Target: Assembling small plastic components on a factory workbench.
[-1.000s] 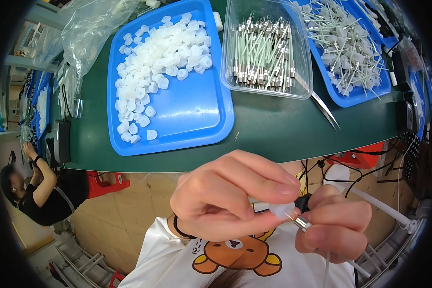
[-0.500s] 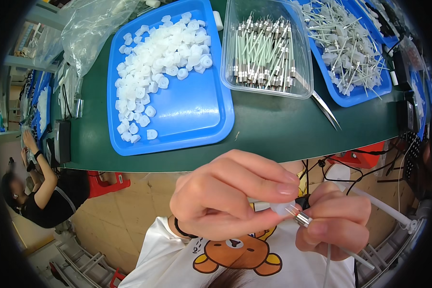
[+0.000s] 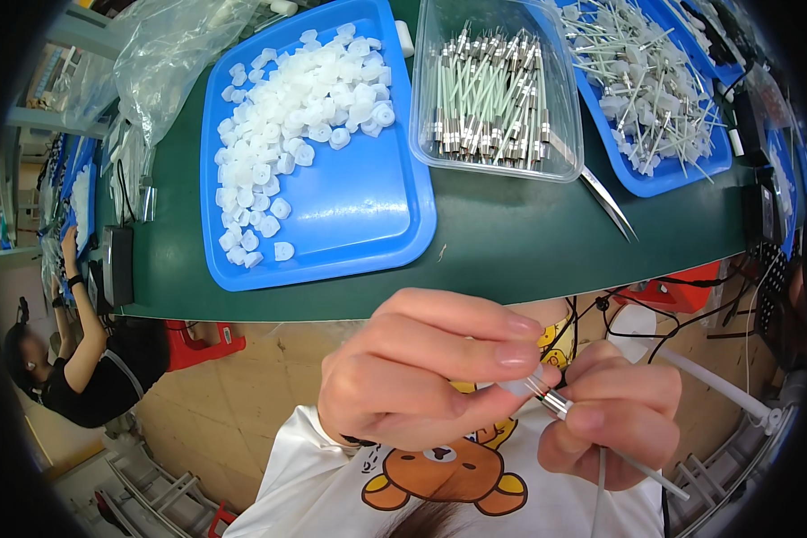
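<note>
Between the thumb and fingers of my left hand (image 3: 421, 368) is a small translucent white plastic cap (image 3: 516, 386), partly covered by the fingertips. My right hand (image 3: 614, 412) pinches a shiny metal cylinder with pale wires (image 3: 556, 404). Thin bare leads reach from the cylinder's end to the cap; whether they sit inside its holes I cannot tell. Two pale wire tails hang below my right fingers. Both hands meet in front of my shirt, just off the table's near edge.
A blue tray (image 3: 332, 242) of white caps lies on the green table (image 3: 502, 260). Beside it stand a clear box (image 3: 574, 166) of wired metal parts, curved tweezers (image 3: 611, 206) and another blue tray (image 3: 650, 186) of capped pieces. A co-worker (image 3: 81, 368) is at the far left.
Both hands have shifted slightly left, still holding the cap and the wired cylinder close together. The co-worker's arm at the left has reached further up.
</note>
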Demonstrator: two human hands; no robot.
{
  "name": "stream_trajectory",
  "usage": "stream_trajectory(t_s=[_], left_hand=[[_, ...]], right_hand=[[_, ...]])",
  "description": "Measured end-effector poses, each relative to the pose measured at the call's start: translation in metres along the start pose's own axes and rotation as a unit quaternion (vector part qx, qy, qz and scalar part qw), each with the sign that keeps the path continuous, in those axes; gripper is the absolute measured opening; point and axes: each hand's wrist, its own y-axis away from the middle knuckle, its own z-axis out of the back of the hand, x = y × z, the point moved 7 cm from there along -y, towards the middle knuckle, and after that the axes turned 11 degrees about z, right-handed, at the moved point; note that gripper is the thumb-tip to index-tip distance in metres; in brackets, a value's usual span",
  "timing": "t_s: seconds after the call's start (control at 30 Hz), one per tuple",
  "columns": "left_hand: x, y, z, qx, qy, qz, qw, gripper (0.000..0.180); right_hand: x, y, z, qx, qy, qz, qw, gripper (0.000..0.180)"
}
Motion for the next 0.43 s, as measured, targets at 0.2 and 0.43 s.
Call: stream_trajectory(t_s=[0.2, 0.43], left_hand=[[0.0003, 0.0018, 0.0018, -0.015, -0.016, 0.025, 0.999, 0.049], [0.0012, 0.0035, 0.0023, 0.003, -0.011, 0.028, 1.000, 0.049]], right_hand=[[-0.0017, -0.0041, -0.0010, 0.014, 0.007, -0.004, 1.000, 0.040], [-0.0023, 0.0014, -0.0017, -0.008, 0.012, 0.002, 1.000, 0.039]])
